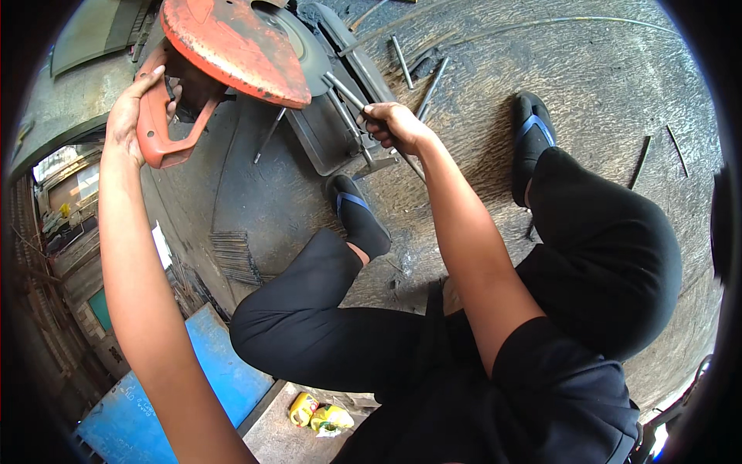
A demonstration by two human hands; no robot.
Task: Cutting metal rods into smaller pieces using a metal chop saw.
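Observation:
At the upper left stands a chop saw with a worn orange guard (232,50) and a grey cutting disc (303,54) behind it. My left hand (126,116) is closed round the saw's orange loop handle (154,127), its fingertips showing inside the loop. My right hand (396,127) grips a thin metal rod (345,91). One end of the rod points up left to the disc's lower edge; whether they touch I cannot tell. The other end sticks out below my wrist. Under the rod lies the saw's dark metal base (313,143).
Short cut rods (434,87) lie on the stained floor beyond my right hand. A bundle of thin rods (236,257) lies left of my feet. A blue metal sheet (185,387) and yellow packets (328,419) are at the lower left. Thin bars (640,162) lie right of my sandalled foot (533,127).

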